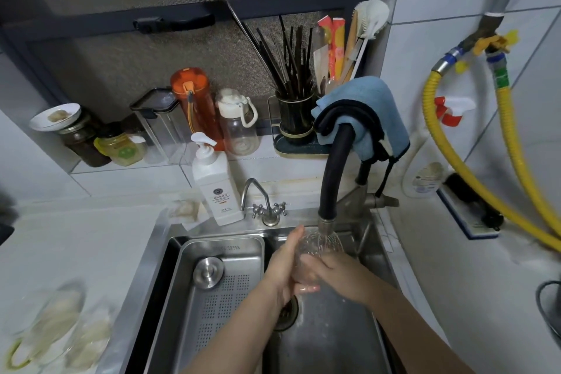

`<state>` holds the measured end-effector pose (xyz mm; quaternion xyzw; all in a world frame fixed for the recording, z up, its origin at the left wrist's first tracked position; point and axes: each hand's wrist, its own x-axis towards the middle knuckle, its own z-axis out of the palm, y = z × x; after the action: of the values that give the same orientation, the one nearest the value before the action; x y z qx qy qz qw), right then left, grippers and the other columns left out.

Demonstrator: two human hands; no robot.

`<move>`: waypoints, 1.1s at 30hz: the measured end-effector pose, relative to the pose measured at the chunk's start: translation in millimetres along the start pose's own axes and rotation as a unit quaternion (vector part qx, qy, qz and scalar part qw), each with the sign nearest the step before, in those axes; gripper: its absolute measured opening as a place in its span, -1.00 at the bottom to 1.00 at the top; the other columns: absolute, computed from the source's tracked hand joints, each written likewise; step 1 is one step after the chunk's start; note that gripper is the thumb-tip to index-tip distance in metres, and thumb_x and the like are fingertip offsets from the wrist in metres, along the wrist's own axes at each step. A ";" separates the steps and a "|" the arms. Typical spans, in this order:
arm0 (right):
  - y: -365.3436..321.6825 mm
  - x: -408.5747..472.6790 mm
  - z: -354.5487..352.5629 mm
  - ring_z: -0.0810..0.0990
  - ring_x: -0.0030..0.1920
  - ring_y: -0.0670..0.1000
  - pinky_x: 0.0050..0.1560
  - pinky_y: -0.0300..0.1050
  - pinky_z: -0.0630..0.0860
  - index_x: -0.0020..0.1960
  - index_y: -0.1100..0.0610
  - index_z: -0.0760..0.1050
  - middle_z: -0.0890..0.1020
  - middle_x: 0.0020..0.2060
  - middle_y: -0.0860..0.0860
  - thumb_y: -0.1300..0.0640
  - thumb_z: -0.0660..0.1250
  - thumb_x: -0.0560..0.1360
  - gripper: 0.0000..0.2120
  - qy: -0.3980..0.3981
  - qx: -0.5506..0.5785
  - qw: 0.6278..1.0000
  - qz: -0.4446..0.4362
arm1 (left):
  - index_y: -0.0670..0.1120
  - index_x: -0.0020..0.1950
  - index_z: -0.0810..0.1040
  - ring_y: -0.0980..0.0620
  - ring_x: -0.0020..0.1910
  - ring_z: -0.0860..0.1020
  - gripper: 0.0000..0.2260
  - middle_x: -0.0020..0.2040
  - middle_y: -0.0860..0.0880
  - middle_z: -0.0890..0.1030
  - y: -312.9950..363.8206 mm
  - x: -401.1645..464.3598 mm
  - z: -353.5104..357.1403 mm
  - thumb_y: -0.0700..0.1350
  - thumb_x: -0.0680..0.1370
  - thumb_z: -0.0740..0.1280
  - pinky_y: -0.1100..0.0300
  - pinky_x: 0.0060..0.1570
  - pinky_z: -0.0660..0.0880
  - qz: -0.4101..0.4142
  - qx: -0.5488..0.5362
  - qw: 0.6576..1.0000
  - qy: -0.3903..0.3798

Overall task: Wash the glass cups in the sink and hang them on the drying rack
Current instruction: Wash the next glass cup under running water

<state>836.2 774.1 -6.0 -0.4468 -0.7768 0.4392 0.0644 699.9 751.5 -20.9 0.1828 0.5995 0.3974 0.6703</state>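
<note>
Head view, single entry.

Item: glass cup (318,247), clear, held over the sink (334,340) directly beneath the black faucet spout (329,176), with water spraying onto it. Mouth direction could not be told through the spray.

Left hand (283,267): wrapped along the cup's left side, fingers closed round the glass, thumb up towards the rim end.

Right hand (331,275): fingers curled over the cup's lower part, pressed against the glass; whether any reached inside was not clear.

Adjacent: perforated steel tray (218,282) seated in the sink's left half; soap dispenser (217,188) on the ledge behind; blurred glassware (57,322) on the counter to the left. No drying rack identifiable.

Handling note, judged: the step was rinsing. Wet glass is slippery, so one hand should keep a firm hold while the other rubs, turning the cup so the stream reaches every wall, low over the basin.
</note>
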 end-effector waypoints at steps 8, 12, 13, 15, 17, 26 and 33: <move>1.0 -1.3 -3.8 0.52 0.26 -0.19 0.33 -0.16 0.43 0.37 0.03 0.34 0.56 0.24 -0.07 0.16 0.25 0.59 -0.64 -0.077 0.174 0.981 -0.042 | -0.09 0.16 0.61 -0.04 -0.16 0.67 -0.40 -0.13 -0.09 0.69 -1.8 0.4 4.0 0.37 0.40 0.31 0.06 -0.26 0.61 -0.009 0.004 1.000 0.009; 9.4 -10.6 -5.1 0.66 0.00 -0.19 0.04 -0.31 0.56 0.19 0.07 0.48 0.69 -0.02 -0.07 0.10 0.33 0.55 -0.77 0.029 0.202 0.978 -0.043 | -0.02 0.25 0.57 -0.03 -0.09 0.67 -0.28 0.01 -0.09 0.70 1.6 -0.4 -1.3 0.48 0.33 0.26 0.07 -0.18 0.61 0.003 0.049 0.999 -0.019; 9.5 -11.4 -4.4 0.68 -0.05 -0.17 -0.04 -0.34 0.56 0.16 0.07 0.48 0.71 -0.07 -0.08 0.12 0.31 0.55 -0.81 0.061 0.239 0.968 -0.039 | 0.05 0.29 0.53 0.00 -0.03 0.67 -0.30 0.07 -0.05 0.68 -0.2 -1.6 -2.1 0.49 0.34 0.25 0.09 -0.16 0.60 0.015 0.062 0.998 -0.022; 6.1 -9.5 -1.6 0.69 -0.09 -0.14 -0.05 -0.33 0.51 0.09 0.06 0.51 0.71 -0.14 -0.11 0.09 0.27 0.57 -0.87 0.113 0.292 0.950 -0.022 | 0.12 0.35 0.44 0.04 0.05 0.66 -0.40 0.13 0.01 0.66 -6.8 -7.6 1.8 0.38 0.40 0.32 0.14 -0.17 0.57 0.057 0.038 0.997 -0.034; 4.9 -5.2 2.6 0.67 -0.04 -0.14 0.01 -0.25 0.47 0.04 -0.01 0.56 0.69 -0.13 -0.14 0.02 0.25 0.58 -0.87 0.137 0.310 0.941 -0.002 | 0.06 0.38 0.37 -0.02 0.06 0.66 -0.49 0.14 -0.06 0.67 -16.0 -8.5 6.7 0.15 0.49 0.38 0.15 -0.15 0.60 0.102 -0.045 0.993 -0.034; 4.4 -3.5 -6.9 0.67 -0.12 -0.01 -0.04 -0.15 0.54 -0.07 0.07 0.56 0.67 -0.17 0.07 0.13 0.18 0.62 -0.81 0.167 0.248 0.954 0.017 | 0.17 0.33 0.38 0.10 0.07 0.65 -0.50 0.12 0.06 0.65 -18.1 -11.0 10.4 0.24 0.43 0.35 0.04 -0.02 0.62 0.120 0.003 0.993 -0.022; 6.0 -8.8 -13.8 0.54 -0.33 -0.29 -0.25 -0.41 0.42 -0.17 -0.05 0.50 0.60 -0.36 -0.20 0.12 0.28 0.57 -0.84 0.093 0.219 0.971 -0.033 | 0.29 0.11 0.50 0.10 0.06 0.61 -0.65 0.16 0.13 0.59 -5.8 -9.6 15.0 0.41 0.48 0.13 0.19 -0.26 0.57 0.112 0.096 0.989 0.020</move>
<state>852.0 777.4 0.5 -0.4345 -0.6665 0.5532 0.2469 716.3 744.2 -15.6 0.3041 0.6241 0.4139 0.5888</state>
